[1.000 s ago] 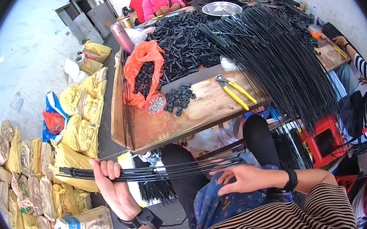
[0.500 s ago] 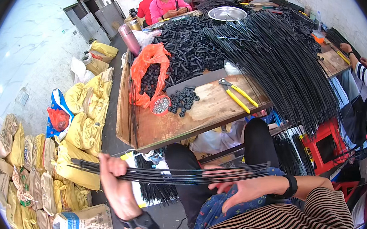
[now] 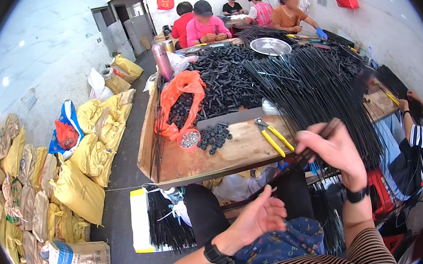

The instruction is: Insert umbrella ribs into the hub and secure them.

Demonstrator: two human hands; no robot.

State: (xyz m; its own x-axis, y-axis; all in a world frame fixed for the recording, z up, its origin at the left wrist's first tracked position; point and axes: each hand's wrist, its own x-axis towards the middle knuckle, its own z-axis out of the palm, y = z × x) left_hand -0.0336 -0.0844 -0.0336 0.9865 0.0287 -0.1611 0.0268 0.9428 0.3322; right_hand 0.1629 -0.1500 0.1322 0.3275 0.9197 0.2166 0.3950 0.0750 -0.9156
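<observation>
My right hand (image 3: 337,156), raised at the table's front edge, is closed around a thin bundle of black rods (image 3: 283,175). The bundle is smeared by motion and slants down to the left over my lap. Below its lower end is my left hand (image 3: 258,216), fingers and thumb apart, with nothing visible in it. Whether the thumb touches the rods I cannot tell. Yellow-handled pliers (image 3: 274,137) lie on the table just left of my right hand. Beyond that hand, a large heap of long black rods (image 3: 319,91) hangs over the front edge.
The wooden table (image 3: 214,163) bears black nuts (image 3: 214,137), a red cup of small metal parts (image 3: 189,139), an orange plastic bag (image 3: 191,80), many black fittings (image 3: 227,79) and a metal plate (image 3: 270,46). Yellow sacks (image 3: 80,188) line the left. Several people sit around.
The rods have gone from my left hand to my right and swung over to the right. My left hand has let go and moved right over my lap. The view has tilted up slightly.
</observation>
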